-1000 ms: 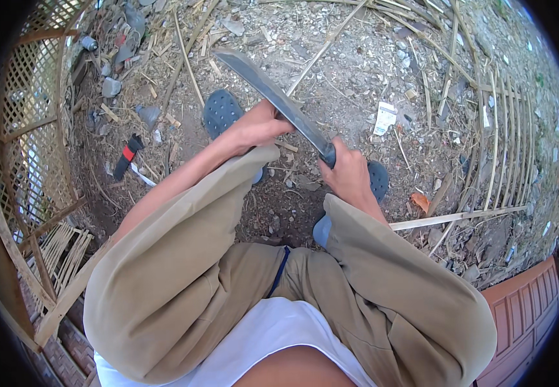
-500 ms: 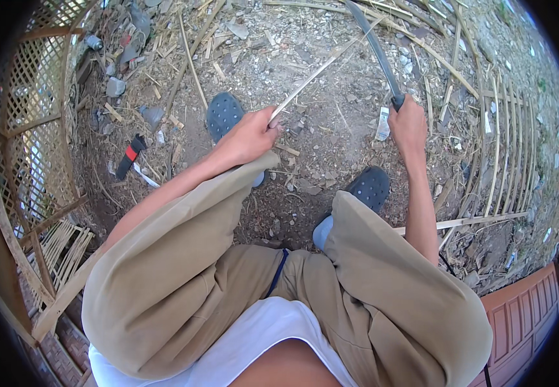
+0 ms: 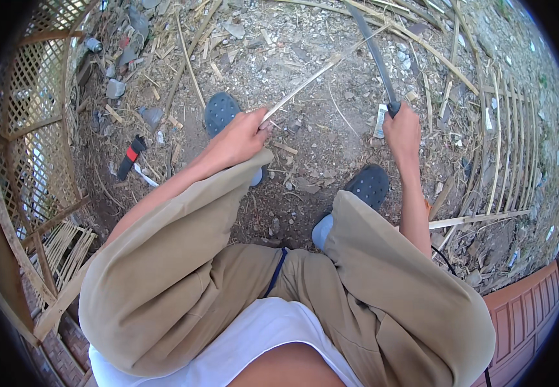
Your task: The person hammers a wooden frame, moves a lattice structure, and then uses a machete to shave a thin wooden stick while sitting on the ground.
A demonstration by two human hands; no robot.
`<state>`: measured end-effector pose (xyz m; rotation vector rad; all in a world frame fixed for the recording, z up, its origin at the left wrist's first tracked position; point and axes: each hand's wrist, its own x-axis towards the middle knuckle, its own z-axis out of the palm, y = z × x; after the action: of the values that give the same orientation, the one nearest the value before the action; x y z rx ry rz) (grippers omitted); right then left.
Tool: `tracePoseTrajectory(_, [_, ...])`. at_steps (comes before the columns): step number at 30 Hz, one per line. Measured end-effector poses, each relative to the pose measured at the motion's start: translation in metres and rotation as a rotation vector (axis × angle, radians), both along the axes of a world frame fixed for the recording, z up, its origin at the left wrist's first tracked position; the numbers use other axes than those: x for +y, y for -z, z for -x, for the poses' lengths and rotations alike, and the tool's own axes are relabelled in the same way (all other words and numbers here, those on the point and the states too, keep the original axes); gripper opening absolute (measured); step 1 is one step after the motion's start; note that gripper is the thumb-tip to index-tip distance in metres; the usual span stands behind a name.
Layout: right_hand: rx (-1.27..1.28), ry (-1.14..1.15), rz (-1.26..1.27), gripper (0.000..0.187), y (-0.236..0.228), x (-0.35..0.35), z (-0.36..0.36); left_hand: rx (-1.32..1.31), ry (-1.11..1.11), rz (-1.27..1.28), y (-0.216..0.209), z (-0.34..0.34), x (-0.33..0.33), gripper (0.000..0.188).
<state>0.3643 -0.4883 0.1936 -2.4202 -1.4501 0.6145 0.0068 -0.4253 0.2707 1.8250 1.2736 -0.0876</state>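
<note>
One machete (image 3: 379, 64), seemingly one stick (image 3: 304, 85).

Ground (image 3: 328, 151): bare earth, strewn with chips and litter. Lattice panel (image 3: 29, 122): wooden, upright, far left. Grey stone (image 3: 116, 88): single, blocky, upper left. Small cylinder (image 3: 93, 44): near the lattice, possibly a can; too small to be sure. Black object (image 3: 125, 169): elongated, red band across it, lying on the earth, white strip (image 3: 145, 175) just beside. White packet (image 3: 379, 122): flat, right of centre. Panelled board (image 3: 521, 313): reddish-brown, lower right corner.
</note>
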Motion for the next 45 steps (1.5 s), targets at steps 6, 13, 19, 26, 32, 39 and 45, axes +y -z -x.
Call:
tracePoseTrajectory(6, [0.044, 0.025, -0.072, 0.026, -0.051, -0.015, -0.008, 0.006, 0.075, -0.020, -0.014, -0.005, 0.007, 0.016])
tracePoseTrajectory(13, [-0.077, 0.038, -0.024, 0.028, -0.020, -0.027, -0.011, -0.013, 0.163, -0.049, -0.023, 0.005, 0.000, 0.014])
tracePoseTrajectory(19, [-0.349, 0.306, -0.110, 0.025, -0.006, -0.058, -0.157, 0.009, 0.207, -0.059, -0.019, 0.036, -0.005, 0.014])
tracePoseTrajectory(26, [-0.001, 0.279, -0.332, 0.018, -0.062, -0.060, -0.070, 0.181, 0.165, -0.263, -0.015, 0.050, -0.001, 0.018])
tracePoseTrajectory(32, [0.324, 0.093, -0.129, 0.016, -0.055, -0.049, 0.029, 0.333, 0.320, -0.571, -0.050, 0.013, 0.024, 0.017])
tracePoseTrajectory(39, [0.298, -0.027, -0.007, 0.024, -0.025, -0.054, 0.054, 0.184, 0.239, -0.540, -0.046, 0.023, 0.035, 0.022])
tracePoseTrajectory(45, [0.449, -0.088, 0.028, 0.024, -0.051, -0.062, 0.080, -0.102, 0.067, -0.394, -0.052, 0.030, 0.027, 0.020])
